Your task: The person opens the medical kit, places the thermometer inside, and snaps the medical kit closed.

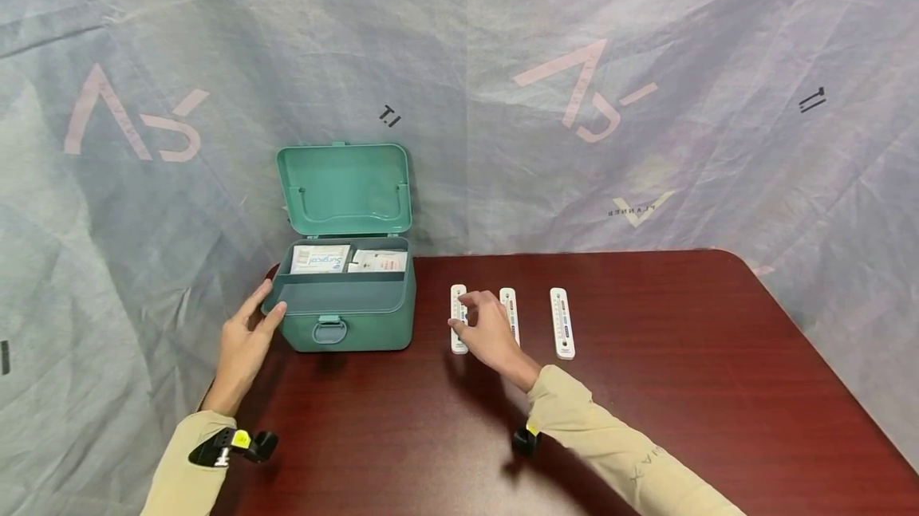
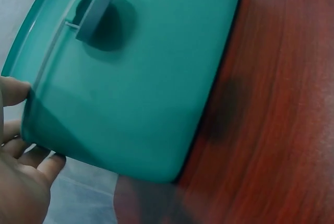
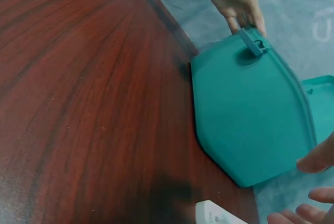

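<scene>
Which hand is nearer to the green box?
Left. The left hand touches the green box at its left side, while the right hand is apart from it, off to its right, by the leftmost thermometer.

Counter (image 1: pixel 682 404): box (image 1: pixel 376 332) at left, lid (image 1: pixel 348 189) raised behind; in its rear part, left packet (image 1: pixel 319 258) and right packet (image 1: pixel 382 261) side by side. Right of box, in a row: first thermometer (image 1: pixel 455 306), second thermometer (image 1: pixel 510 309), third thermometer (image 1: pixel 563 323). Left hand (image 1: pixel 243 344) at box's left side; right hand (image 1: pixel 492 334) over first thermometer and edge of second. Cloth (image 1: pixel 467 61) behind counter.
</scene>
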A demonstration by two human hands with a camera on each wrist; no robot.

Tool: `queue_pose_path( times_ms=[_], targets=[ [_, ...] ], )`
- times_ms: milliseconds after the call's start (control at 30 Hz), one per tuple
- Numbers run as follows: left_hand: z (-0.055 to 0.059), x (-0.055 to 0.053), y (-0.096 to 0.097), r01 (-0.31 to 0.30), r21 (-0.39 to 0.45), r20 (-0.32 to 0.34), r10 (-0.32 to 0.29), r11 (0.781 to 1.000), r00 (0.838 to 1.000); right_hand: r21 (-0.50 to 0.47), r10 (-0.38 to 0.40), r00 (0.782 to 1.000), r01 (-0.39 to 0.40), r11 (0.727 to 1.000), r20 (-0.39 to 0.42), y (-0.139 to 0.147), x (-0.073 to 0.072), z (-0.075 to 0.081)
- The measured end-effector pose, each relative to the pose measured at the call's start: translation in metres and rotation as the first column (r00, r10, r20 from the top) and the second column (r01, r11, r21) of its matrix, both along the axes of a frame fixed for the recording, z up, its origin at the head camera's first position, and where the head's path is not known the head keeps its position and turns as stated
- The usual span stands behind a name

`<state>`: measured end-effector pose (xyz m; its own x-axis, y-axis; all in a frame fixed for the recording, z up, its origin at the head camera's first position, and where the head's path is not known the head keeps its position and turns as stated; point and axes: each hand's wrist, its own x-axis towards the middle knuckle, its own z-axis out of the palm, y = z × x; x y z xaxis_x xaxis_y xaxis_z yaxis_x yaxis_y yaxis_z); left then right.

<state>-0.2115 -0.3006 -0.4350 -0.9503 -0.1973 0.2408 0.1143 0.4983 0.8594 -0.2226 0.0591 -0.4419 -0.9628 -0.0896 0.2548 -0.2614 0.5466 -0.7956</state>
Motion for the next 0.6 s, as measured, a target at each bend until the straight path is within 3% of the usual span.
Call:
queue_pose_path(
  times_ms=[367,600],
  targets=[
    [-0.005,0.000,-0.004,0.049,0.053,-0.019,-0.048,0.997,0.999,0.023,-0.053,0.998,0.053,0.998,-0.019,-0.004,0.003,-0.019],
    [-0.008,-0.003,-0.005,0.064,0.022,-0.021,-0.064,0.998,0.998,0.014,-0.090,0.996,0.090,0.996,0.008,-0.006,0.002,-0.027]
  ],
)
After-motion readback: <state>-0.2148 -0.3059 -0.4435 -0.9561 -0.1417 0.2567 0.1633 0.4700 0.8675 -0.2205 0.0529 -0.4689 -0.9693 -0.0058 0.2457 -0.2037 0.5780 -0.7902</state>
